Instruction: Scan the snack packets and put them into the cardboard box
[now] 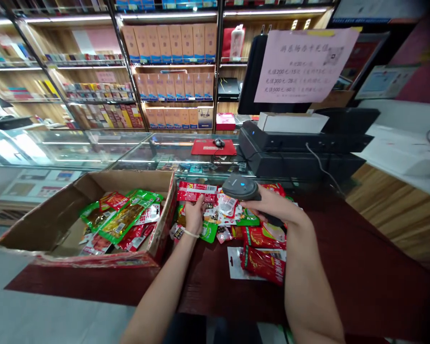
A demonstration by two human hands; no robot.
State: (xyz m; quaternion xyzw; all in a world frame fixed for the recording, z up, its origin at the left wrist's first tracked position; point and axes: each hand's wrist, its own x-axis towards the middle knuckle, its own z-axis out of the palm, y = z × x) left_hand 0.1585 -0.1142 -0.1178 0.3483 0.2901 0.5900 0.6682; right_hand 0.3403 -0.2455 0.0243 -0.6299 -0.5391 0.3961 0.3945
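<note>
My left hand (195, 216) is closed on a red snack packet (197, 191), thumb across its lower edge, with a barcode showing at the packet's right end. In my right hand (272, 205) is a dark grey barcode scanner (239, 187), its head tilted toward the left, above the packets. Beneath and between both hands lies a heap of snack packets (227, 210) in red, green and white. Nearer to me, by my right forearm, a red packet (263, 264) rests partly over a white one (235, 263).
Left of the heap stands an open cardboard box (129, 179) holding several packets. Behind are a glass counter (136, 153), a mouse on a red mat (198, 147), and a black cash register (272, 162) with a pink sign (301, 64). Stocked shelves line the wall.
</note>
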